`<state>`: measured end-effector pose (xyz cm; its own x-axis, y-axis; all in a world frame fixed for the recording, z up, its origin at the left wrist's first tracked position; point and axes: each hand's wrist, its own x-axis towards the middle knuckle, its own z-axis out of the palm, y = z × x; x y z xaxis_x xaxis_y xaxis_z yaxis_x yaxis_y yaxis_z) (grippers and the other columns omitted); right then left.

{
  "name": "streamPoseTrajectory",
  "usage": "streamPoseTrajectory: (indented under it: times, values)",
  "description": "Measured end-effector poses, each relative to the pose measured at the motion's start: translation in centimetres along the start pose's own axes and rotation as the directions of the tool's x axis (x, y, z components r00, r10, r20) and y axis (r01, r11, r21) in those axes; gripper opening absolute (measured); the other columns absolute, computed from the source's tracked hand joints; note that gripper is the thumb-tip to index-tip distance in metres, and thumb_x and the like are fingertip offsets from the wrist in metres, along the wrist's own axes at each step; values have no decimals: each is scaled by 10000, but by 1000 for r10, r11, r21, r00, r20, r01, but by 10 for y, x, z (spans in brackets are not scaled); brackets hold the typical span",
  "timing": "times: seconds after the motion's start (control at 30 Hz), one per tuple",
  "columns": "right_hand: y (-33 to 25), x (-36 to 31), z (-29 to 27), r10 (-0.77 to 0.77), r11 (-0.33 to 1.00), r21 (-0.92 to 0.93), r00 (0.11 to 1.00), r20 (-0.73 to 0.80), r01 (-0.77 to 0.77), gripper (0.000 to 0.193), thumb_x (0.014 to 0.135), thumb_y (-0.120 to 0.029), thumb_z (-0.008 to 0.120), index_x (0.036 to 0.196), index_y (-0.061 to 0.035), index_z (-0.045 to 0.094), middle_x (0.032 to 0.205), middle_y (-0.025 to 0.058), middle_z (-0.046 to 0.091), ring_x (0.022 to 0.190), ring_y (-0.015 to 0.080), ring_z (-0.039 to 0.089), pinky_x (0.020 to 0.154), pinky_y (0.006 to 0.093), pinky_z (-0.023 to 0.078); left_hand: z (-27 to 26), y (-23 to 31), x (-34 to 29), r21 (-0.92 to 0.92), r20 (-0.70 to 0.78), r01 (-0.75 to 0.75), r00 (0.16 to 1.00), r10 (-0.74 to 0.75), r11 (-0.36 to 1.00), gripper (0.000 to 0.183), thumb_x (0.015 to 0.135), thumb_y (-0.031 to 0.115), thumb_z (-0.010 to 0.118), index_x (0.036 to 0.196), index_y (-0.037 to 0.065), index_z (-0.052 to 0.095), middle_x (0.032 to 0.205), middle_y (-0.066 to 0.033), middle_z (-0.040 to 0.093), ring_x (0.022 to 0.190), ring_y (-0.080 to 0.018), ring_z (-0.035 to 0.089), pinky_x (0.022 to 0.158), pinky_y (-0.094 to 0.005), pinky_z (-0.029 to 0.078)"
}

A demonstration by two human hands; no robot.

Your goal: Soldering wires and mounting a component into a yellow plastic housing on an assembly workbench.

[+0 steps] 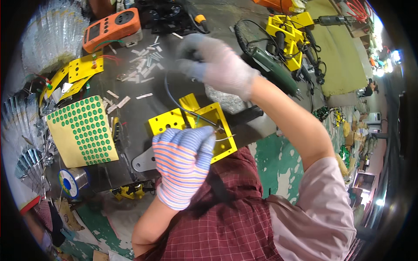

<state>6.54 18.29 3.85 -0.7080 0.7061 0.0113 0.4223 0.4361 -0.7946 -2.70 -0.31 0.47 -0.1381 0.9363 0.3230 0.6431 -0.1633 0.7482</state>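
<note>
My left hand, in a striped knit glove, is closed at the near left side of an open yellow metal box. Its thumb and fingertips pinch inside the box, where a thin pale wire sticks out beside them. A dark cable curves from the far side into the box. Above and beyond it is my right hand, in a pale glove; motion smears its fingers, so what they hold cannot be made out. A yellow panel with holes adjoins the box.
A sheet of green round stickers lies left, with a solder spool nearer me. Small pale strips are scattered beyond. An orange meter and yellow plates are far left. A green power tool lies right.
</note>
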Motion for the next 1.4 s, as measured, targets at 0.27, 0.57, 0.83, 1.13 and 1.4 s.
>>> streamPoseTrajectory:
  times: [0.27,0.57,0.83,1.13,1.4]
  values:
    - [-19,-127,-31,347,803,499,936,53,-326,198,842,-112,747,995,0,692,864,30,683,767,76,623,691,238,515,4,1,0,-71,-3,52,999,-53,996,119,798,151,738,911,121,712,820,-54,685,793,-274,611,764,-402,441]
    - [-6,-126,-23,243,897,341,957,156,-283,191,840,-140,741,978,-12,709,848,48,707,747,98,649,682,255,530,6,0,-2,-94,-19,60,998,-62,994,123,790,153,743,903,112,719,814,-56,680,797,-263,610,764,-394,444]
    - [-10,-125,-18,295,865,385,947,125,-320,144,796,-128,769,908,-42,740,854,26,716,785,87,647,718,247,515,4,0,-2,-106,-6,56,998,-57,993,121,786,147,744,899,115,717,824,-58,681,804,-266,616,762,-394,446]
    - [-16,-124,-19,277,908,283,950,146,-309,164,813,-105,755,960,-43,716,878,32,704,813,107,653,741,265,519,5,-1,-2,-100,-3,39,999,-40,994,128,773,142,754,891,116,710,838,-59,674,808,-273,611,775,-404,446]
    - [-15,-113,-25,-102,992,-48,970,220,115,180,829,-128,691,985,-40,700,905,118,688,845,283,676,775,357,528,4,-3,0,-60,18,-5,1000,6,998,172,760,161,770,900,100,691,839,-63,664,813,-287,602,787,-409,446]
